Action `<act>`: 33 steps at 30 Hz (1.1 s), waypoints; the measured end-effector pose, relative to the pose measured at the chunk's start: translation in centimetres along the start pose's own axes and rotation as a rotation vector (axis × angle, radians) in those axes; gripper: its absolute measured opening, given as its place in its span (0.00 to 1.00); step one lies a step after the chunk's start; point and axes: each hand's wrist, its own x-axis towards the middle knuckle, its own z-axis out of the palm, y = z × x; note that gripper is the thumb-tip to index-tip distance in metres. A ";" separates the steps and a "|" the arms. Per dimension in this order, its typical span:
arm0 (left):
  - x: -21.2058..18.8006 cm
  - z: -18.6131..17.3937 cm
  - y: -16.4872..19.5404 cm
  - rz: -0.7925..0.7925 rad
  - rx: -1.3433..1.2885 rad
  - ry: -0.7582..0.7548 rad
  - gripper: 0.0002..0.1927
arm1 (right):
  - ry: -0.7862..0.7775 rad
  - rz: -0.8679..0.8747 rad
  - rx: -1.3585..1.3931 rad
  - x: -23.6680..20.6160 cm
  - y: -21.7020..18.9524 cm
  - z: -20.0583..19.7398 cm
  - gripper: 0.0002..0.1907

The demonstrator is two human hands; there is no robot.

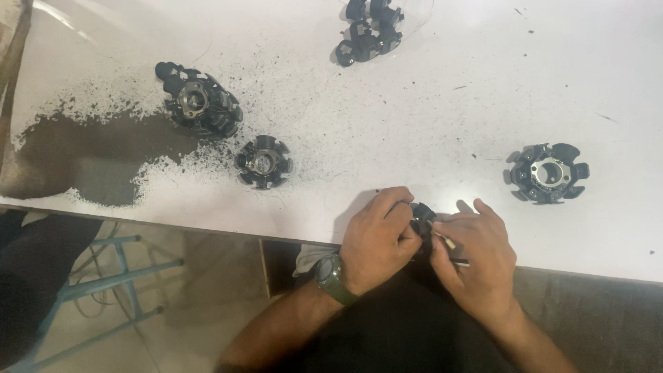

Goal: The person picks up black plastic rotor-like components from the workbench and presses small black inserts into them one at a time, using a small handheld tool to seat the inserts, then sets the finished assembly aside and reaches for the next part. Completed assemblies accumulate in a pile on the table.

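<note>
My left hand (376, 238), with a dark green watch on its wrist, is closed around a small black stator-like part (421, 215) at the near edge of the white table (428, 110). My right hand (476, 255) is pressed up beside it and grips a thin pale stick-like tool (447, 242) whose tip touches the part. Most of the part is hidden by my fingers.
A black toothed ring part (549, 174) lies to the right. Two similar ones, (263, 162) and a bigger (198, 101), sit at the left amid dark dust and a worn patch (90, 155). More black parts (371, 31) lie at the far edge. A blue stool frame (114, 276) stands below left.
</note>
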 end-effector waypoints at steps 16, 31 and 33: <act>-1.0 -1.7 0.6 -0.108 0.042 -0.083 0.10 | 0.008 -0.072 0.021 -0.6 0.0 0.6 0.16; -0.6 -2.2 1.0 -0.005 0.063 -0.078 0.09 | -0.079 -0.012 0.024 0.6 -0.6 -0.1 0.16; -0.7 -2.2 1.1 -0.015 0.059 -0.102 0.10 | -0.067 -0.012 0.039 0.7 -0.7 -0.1 0.15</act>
